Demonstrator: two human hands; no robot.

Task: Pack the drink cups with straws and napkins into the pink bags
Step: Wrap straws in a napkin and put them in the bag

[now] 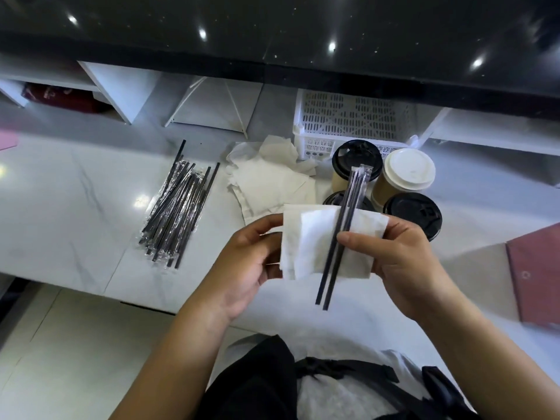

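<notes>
Straws (178, 204) left of cups (406, 177)

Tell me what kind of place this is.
Probably a coffee or drinks shop's packing counter: lidded paper cups, a pile of wrapped black straws and loose napkins lie on the worktop.

Readable text: none.
Dark red packet on the white shelf (57, 97): pale markings, too blurred to read.
Black plastic cup lid (413, 212): embossed marks, illegible.
Flat pink paper bag (536, 268): small round mark, illegible.
</notes>
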